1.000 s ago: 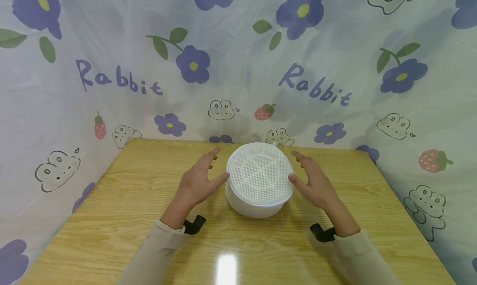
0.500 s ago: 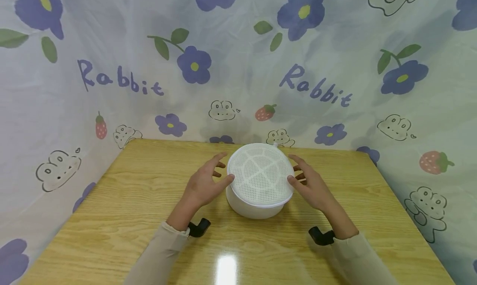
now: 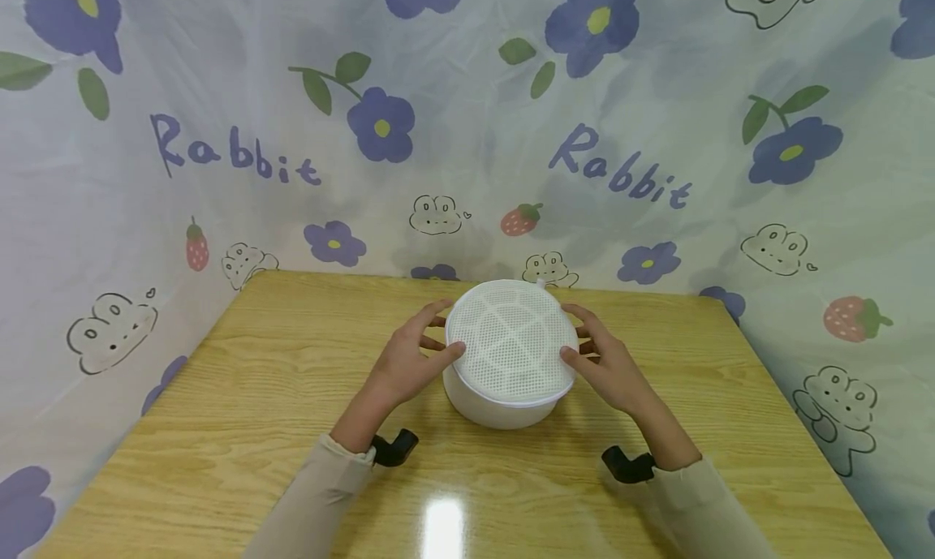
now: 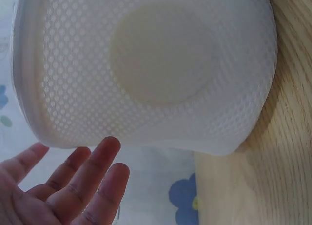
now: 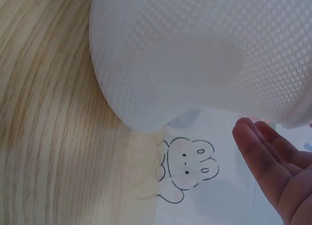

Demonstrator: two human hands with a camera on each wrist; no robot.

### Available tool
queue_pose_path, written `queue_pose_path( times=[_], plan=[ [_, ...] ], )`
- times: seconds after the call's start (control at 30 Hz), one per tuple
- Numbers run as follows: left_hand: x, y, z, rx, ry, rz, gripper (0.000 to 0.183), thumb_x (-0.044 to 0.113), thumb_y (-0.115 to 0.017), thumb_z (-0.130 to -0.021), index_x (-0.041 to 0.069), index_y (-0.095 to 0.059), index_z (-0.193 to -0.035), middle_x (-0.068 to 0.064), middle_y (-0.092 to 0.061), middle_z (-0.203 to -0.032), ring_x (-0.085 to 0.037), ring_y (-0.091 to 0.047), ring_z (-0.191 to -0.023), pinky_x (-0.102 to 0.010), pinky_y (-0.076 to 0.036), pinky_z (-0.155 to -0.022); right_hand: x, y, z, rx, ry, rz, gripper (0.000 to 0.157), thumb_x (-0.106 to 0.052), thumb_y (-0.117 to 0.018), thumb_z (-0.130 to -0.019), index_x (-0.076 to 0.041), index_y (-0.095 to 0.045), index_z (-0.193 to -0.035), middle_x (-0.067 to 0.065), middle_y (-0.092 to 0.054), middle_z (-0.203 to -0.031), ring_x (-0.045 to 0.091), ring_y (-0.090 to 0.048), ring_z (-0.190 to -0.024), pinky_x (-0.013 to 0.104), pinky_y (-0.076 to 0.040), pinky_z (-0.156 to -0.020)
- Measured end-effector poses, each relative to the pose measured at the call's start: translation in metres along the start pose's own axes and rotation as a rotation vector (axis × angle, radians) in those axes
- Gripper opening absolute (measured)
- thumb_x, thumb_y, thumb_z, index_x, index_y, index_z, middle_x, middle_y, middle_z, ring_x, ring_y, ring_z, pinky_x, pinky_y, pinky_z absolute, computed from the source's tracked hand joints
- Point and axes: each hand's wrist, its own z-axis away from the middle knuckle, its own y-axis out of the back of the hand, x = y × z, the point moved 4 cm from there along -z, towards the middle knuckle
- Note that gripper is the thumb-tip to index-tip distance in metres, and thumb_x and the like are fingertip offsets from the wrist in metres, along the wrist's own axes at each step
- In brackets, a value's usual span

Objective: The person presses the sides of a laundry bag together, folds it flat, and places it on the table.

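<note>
One mesh bag [image 3: 511, 344] between hands [image 3: 411, 364] [image 3: 612, 372]

This is a curtained nook, with rabbit-print cloth [image 3: 475, 153] around three sides of a wood-grain table [image 3: 285, 364]

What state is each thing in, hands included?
White mesh container: upright on the wooden table, top covered
Left hand: fingers spread, thumb over the container's rim
Right hand: fingers beside the container, thumb over its rim
Printed cloth: hanging behind the table, lightly creased
</note>
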Motion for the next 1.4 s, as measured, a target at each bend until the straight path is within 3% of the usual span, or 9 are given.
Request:
queue_pose_path(
  times=[0.33, 0.7, 0.93, 1.4],
  plan=[
    [0.002, -0.005, -0.001, -0.011, 0.013, 0.052, 0.064, 0.038, -0.068, -0.088, 0.030, -0.039, -0.145, -0.007, -0.050, -0.137, -0.028, -0.063, -0.097, -0.033, -0.056, -0.072, 0.002, -0.003, -0.001, -0.008, -0.025, -0.074, 0.060, -0.019, -0.060, -0.095, -0.020, -0.034, -0.149, 0.024, -0.057, -0.124, 0.027, -0.065, -0.093, 0.031, -0.053, -0.077],
    [0.004, -0.007, -0.004, -0.008, 0.041, 0.085, 0.066, 0.033, -0.069, -0.087, 0.025, -0.039, -0.146, -0.010, -0.051, -0.136, -0.031, -0.057, -0.114, -0.041, -0.054, -0.089, 0.002, -0.007, -0.004, -0.011, -0.108, -0.188, 0.060, -0.016, -0.062, -0.093, -0.018, -0.036, -0.147, 0.026, -0.054, -0.127, 0.030, -0.063, -0.097, 0.032, -0.054, -0.078],
    [0.003, -0.007, -0.004, -0.028, 0.081, 0.145, 0.065, 0.032, -0.068, -0.088, 0.028, -0.038, -0.145, -0.011, -0.047, -0.139, -0.034, -0.054, -0.120, -0.042, -0.055, -0.088, 0.001, -0.008, -0.006, -0.023, -0.179, -0.290, 0.062, -0.011, -0.062, -0.091, -0.018, -0.036, -0.147, 0.028, -0.052, -0.129, 0.029, -0.062, -0.100, 0.034, -0.056, -0.078],
    [0.009, -0.012, -0.004, -0.044, 0.098, 0.177, 0.073, 0.019, -0.071, -0.085, 0.020, -0.034, -0.147, -0.018, -0.041, -0.145, -0.041, -0.047, -0.127, -0.047, -0.053, -0.091, 0.007, -0.011, -0.008, -0.028, -0.214, -0.390, 0.065, -0.009, -0.063, -0.091, -0.018, -0.034, -0.148, 0.030, -0.049, -0.132, 0.027, -0.066, -0.098, 0.036, -0.059, -0.076]
  ],
)
